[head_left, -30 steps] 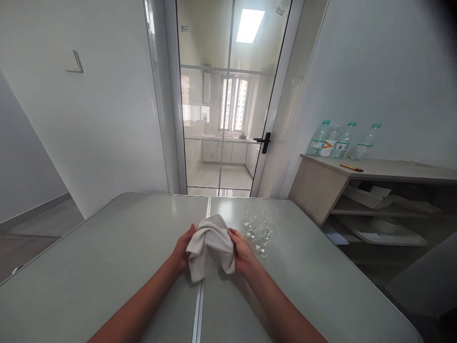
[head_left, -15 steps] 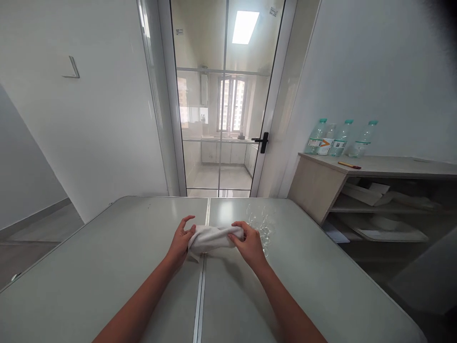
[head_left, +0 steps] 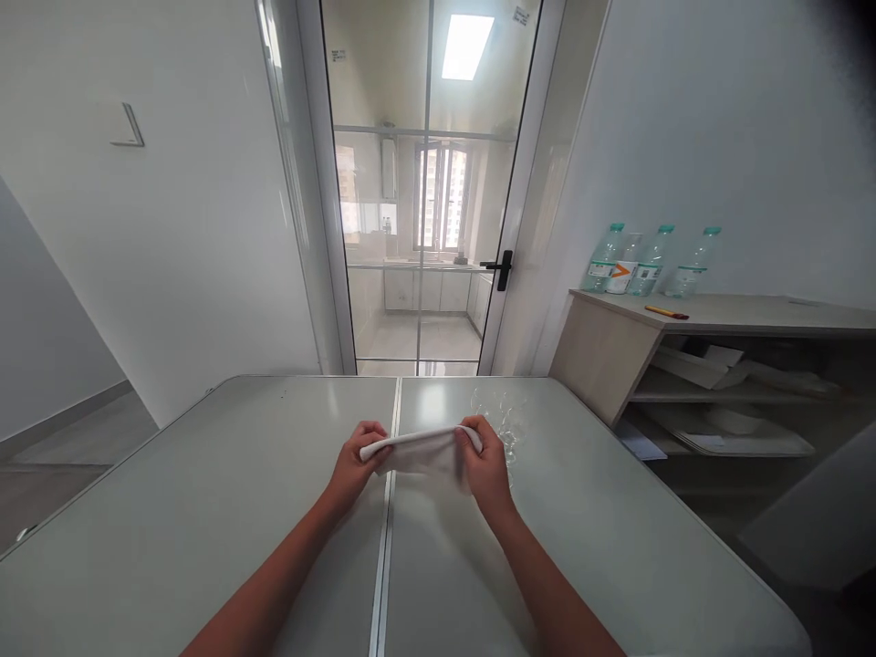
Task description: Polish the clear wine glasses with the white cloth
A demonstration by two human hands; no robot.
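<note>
A white cloth (head_left: 425,436) is stretched between my two hands above the table (head_left: 274,511). Its upper edge forms a thick fold, and the rest hangs below, blurred by motion. My left hand (head_left: 359,461) pinches the left end of the fold between thumb and fingers. At the other end, my right hand (head_left: 484,465) grips the cloth with the thumb in front and fingers behind. Clear, shiny wet-looking marks or strands (head_left: 507,429) lie on the tabletop just beyond my right hand; which of these they are, I cannot tell.
A metal seam (head_left: 387,547) runs down the table's middle. To the right stands a shelf unit (head_left: 609,342) with several bottles (head_left: 650,260) and a yellow-and-red stick-like item (head_left: 666,312) on top. A glass door (head_left: 417,228) with a black handle (head_left: 505,270) is behind the table.
The cloth has gone from a loose bunch to a taut fold with a hanging part. My left fingers have closed on its left end, and my right hand has shifted slightly right.
</note>
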